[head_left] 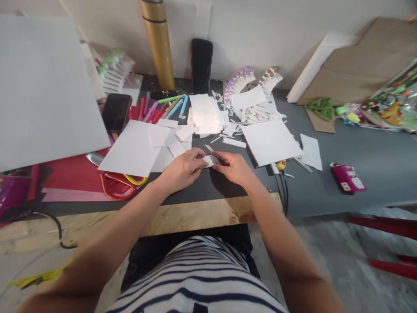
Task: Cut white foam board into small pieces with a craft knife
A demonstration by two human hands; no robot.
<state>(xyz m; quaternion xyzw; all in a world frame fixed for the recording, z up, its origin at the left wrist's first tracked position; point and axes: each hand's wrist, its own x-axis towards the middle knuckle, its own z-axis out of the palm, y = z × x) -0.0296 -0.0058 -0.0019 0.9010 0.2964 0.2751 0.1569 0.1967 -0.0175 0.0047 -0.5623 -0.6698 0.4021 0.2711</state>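
Note:
Near the front of the dark grey tabletop, a small white paper piece [209, 161] lies between my two hands. My left hand [185, 170] is closed, its fingertips pinching the left end of the piece. A craft knife [209, 148] sits in my closed right hand [235, 167], its pale blade pointing up and left above the paper. My right fingertips also touch the right end of the piece. Most of the knife's handle is hidden by the fingers. Just beyond the hands are a stack of white paper [204, 114] and a narrow white strip [234, 142].
White sheets [132, 145] lie left of my hands, beside orange-handled scissors [119, 186] and several markers [174, 106]. A white board [272, 141] rests on the right over paper scraps. Behind stand a gold bottle [159, 48] and a black case [201, 65].

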